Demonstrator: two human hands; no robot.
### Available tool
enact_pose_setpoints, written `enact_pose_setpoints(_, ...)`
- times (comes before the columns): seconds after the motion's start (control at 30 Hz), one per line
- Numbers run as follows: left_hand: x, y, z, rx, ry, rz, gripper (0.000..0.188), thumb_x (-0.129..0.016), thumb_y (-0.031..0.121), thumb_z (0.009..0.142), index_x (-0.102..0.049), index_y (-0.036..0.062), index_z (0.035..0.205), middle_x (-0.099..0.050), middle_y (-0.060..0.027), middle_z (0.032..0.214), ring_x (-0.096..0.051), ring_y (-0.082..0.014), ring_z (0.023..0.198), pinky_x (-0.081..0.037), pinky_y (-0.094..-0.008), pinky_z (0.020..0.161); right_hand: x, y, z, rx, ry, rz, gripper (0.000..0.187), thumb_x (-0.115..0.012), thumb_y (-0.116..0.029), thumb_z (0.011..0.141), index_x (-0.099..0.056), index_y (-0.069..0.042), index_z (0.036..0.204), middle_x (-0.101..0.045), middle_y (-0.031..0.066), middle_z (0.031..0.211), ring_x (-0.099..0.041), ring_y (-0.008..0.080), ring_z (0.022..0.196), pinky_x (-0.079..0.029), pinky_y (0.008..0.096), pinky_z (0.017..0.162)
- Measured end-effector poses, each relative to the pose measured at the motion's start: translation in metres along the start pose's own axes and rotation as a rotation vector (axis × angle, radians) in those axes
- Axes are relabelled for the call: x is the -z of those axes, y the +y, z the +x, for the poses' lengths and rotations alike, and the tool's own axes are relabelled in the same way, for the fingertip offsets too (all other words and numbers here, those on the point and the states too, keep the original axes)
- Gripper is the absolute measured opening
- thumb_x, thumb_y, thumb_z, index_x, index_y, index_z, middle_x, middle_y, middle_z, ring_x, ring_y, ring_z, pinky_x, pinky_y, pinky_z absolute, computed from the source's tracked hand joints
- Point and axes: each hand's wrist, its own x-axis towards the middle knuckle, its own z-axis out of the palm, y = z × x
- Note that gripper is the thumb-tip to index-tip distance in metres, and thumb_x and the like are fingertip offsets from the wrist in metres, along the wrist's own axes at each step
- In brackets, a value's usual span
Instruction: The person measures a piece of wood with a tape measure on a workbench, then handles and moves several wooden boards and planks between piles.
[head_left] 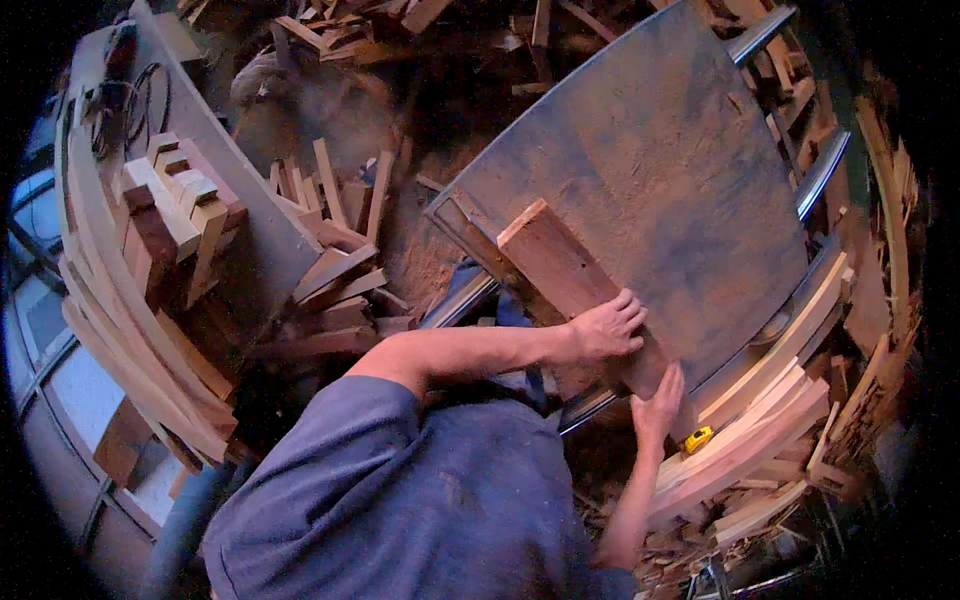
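Observation:
A reddish-brown wooden board (565, 262) lies slantwise over the near edge of a dusty metal machine table (660, 170). My left hand (608, 325) is on the middle of the board, its fingers curled over the top. Nearer to me, my right hand (658, 405) holds the same board close to its near end. The fingers of that hand lie together against the wood, and its palm side is partly hidden. A yellow tape measure (698, 439) rests on pale planks (745, 435) just to the right of my right hand.
Metal rails (462, 300) run beside the table. Left of me, cut blocks (175, 210) stand on a bench (225, 140) beside long stacked boards (130, 340). Short offcuts (340, 270) are heaped between bench and table. Scrap wood (880, 250) lines the far right.

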Motion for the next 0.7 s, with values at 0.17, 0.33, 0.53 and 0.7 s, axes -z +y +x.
enact_pose_setpoints(0.17,0.003,0.012,-0.001,0.027,-0.093,-0.06,0.035,-0.052,0.025,0.086,-0.058,0.0144,0.118,-0.051,-0.0175,0.129,-0.047,-0.0337,0.122,-0.032,-0.0504,0.106,0.002,0.002,-0.005,-0.119,-0.116,-0.027,0.097,-0.082,-0.006,0.061,-0.031,0.003,0.143,-0.035,0.0265,0.144,-0.033,0.0441,0.135,-0.032,0.0485,0.112)
enact_pose_setpoints(0.33,0.015,0.011,-0.003,0.044,-0.076,-0.069,0.037,-0.052,0.026,0.086,-0.057,0.0102,0.118,-0.051,-0.0166,0.13,-0.045,-0.0333,0.124,-0.03,-0.0492,0.108,-0.002,0.003,-0.007,-0.1,-0.079,-0.031,0.095,-0.08,-0.003,0.062,-0.031,0.003,0.144,-0.036,0.0266,0.144,-0.035,0.0429,0.134,-0.031,0.047,0.112)
enact_pose_setpoints(0.53,0.023,0.009,-0.005,0.03,-0.116,-0.073,0.04,-0.052,0.027,0.086,-0.056,0.0121,0.123,-0.048,-0.0162,0.136,-0.043,-0.0328,0.127,-0.028,-0.049,0.109,0.005,-0.008,-0.003,-0.212,-0.154,-0.002,0.097,-0.079,0.0,0.061,-0.029,0.002,0.145,-0.032,0.0253,0.147,-0.03,0.0422,0.137,-0.028,0.0475,0.114)
enact_pose_setpoints(0.7,0.021,0.009,-0.005,0.038,-0.117,-0.062,0.04,-0.051,0.028,0.087,-0.056,0.0133,0.124,-0.048,-0.0149,0.137,-0.043,-0.0329,0.127,-0.028,-0.049,0.109,0.009,-0.01,-0.002,-0.254,-0.211,-0.024,0.097,-0.079,-0.001,0.062,-0.028,0.001,0.145,-0.031,0.0241,0.148,-0.029,0.0422,0.138,-0.029,0.0487,0.113)
